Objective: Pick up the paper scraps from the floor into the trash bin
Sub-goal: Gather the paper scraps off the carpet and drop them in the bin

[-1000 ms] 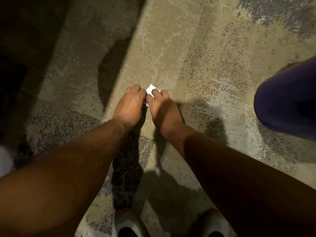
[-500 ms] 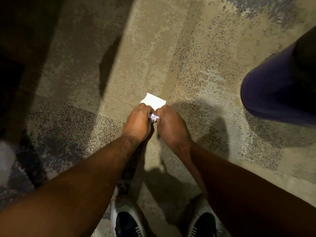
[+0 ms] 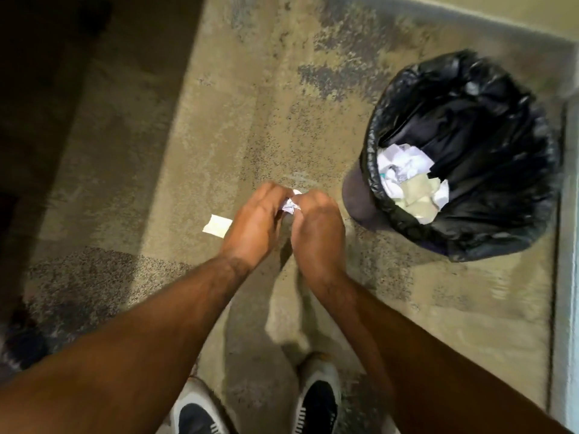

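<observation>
A crumpled white paper scrap (image 3: 289, 205) is pinched between the fingertips of my left hand (image 3: 255, 223) and my right hand (image 3: 316, 230), held above the carpet in the middle of the view. A flat white paper scrap (image 3: 216, 226) lies on the floor just left of my left hand, partly hidden by it. The trash bin (image 3: 369, 195), lined with a black bag (image 3: 501, 136), stands to the right of my hands. Several crumpled paper pieces (image 3: 404, 173) lie inside it.
The floor is mottled tan and grey carpet (image 3: 250, 89). My two shoes (image 3: 316, 399) show at the bottom edge. A pale wall or baseboard (image 3: 567, 245) runs along the right side. The left side of the view is dark.
My view has swung right and risen, bringing the whole bin into sight. Both hands lifted with the crumpled scrap. The flat scrap now lies left of my hands.
</observation>
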